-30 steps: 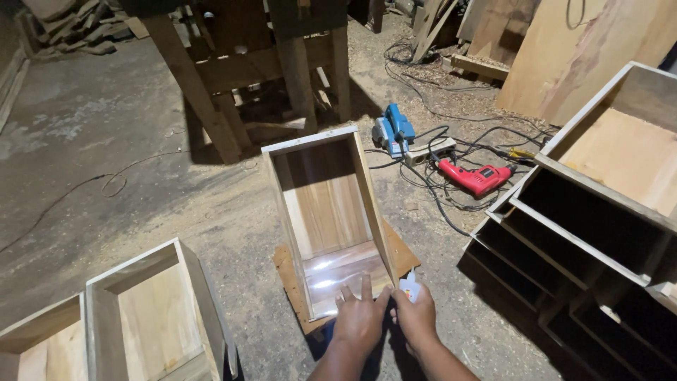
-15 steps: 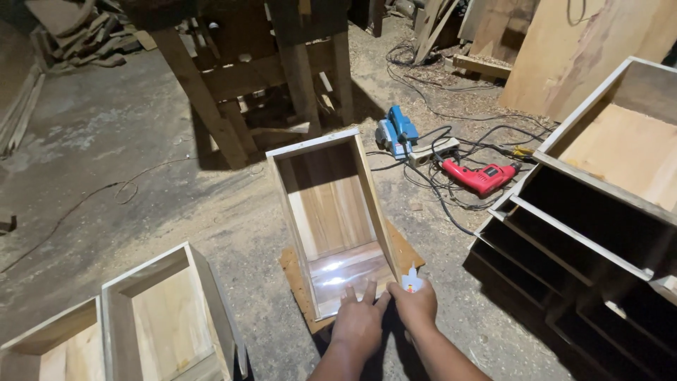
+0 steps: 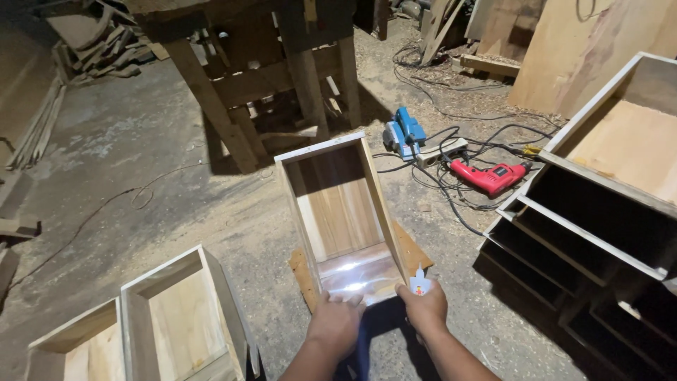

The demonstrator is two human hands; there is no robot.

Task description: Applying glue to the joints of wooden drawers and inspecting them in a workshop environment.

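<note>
Since a second ago your hands have barely shifted on the near end of the wooden box (image 3: 338, 212), which lies open side up on a plywood scrap (image 3: 412, 254) on the floor, long axis running away from you toward the workbench legs (image 3: 282, 92). Your left hand (image 3: 337, 322) lies spread, fingers open, on the shiny near panel, forearm reaching straight forward. Your right hand (image 3: 424, 308) is curled around a small glue bottle (image 3: 419, 283) at the box's near right corner.
</note>
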